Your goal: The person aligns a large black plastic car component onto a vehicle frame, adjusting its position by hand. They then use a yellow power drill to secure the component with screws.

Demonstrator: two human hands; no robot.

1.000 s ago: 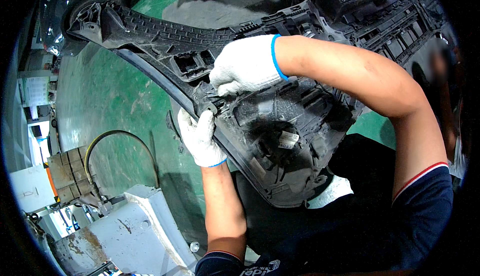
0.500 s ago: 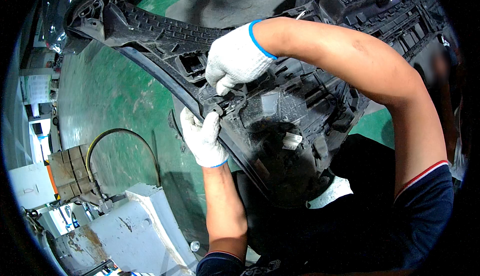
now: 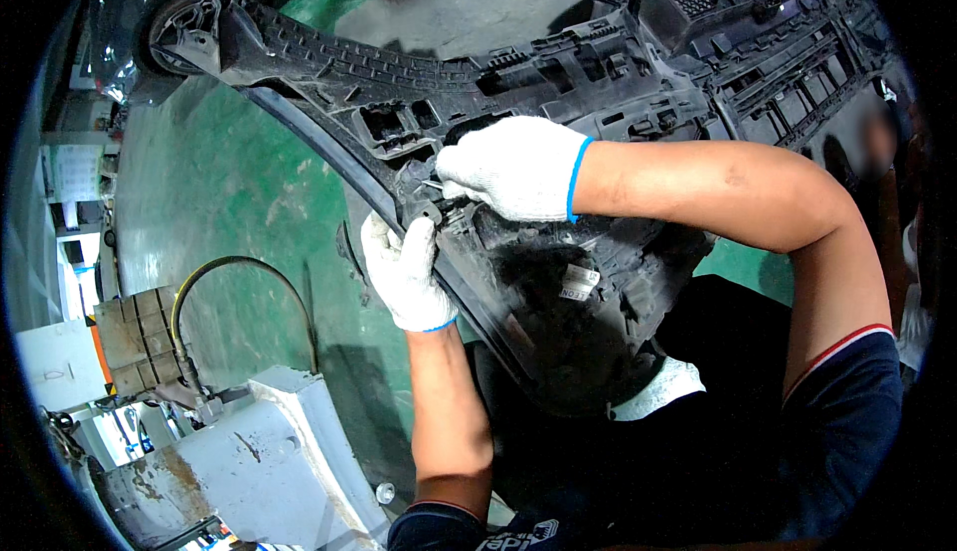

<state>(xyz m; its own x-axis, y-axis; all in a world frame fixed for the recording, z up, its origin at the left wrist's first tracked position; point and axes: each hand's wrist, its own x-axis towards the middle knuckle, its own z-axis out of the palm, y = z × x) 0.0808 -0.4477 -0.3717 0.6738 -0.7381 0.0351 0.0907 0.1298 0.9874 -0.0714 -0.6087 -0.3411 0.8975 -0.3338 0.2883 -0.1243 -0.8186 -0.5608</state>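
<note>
A large black car bumper point(image 3: 349, 167) lies in front of me with its ribbed inner side up. My left hand point(image 3: 404, 272), in a white knit glove, grips the bumper's near-left edge, thumb on top and fingers round the outside. Just beyond that thumb, my right hand point(image 3: 513, 167), also gloved, is closed with its fingertips down at the bumper's inner side. A thin, shiny metal tip point(image 3: 432, 184) shows at those fingers; the rest of whatever it belongs to is hidden in the hand. A white label point(image 3: 579, 282) is stuck inside the bumper.
A grey metal stand point(image 3: 229, 461) with rust patches is at the lower left, and a yellow-black hose point(image 3: 244, 260) arches above it. Part of a dark car point(image 3: 115, 42) is at the upper left. Green floor point(image 3: 219, 182) surrounds the bumper. Another person point(image 3: 882, 142) is at the far right.
My right hand has turned, its wrist coming lower and to the right, so the metal tip now shows. A part at the top left has come into view. My left hand keeps its grip.
</note>
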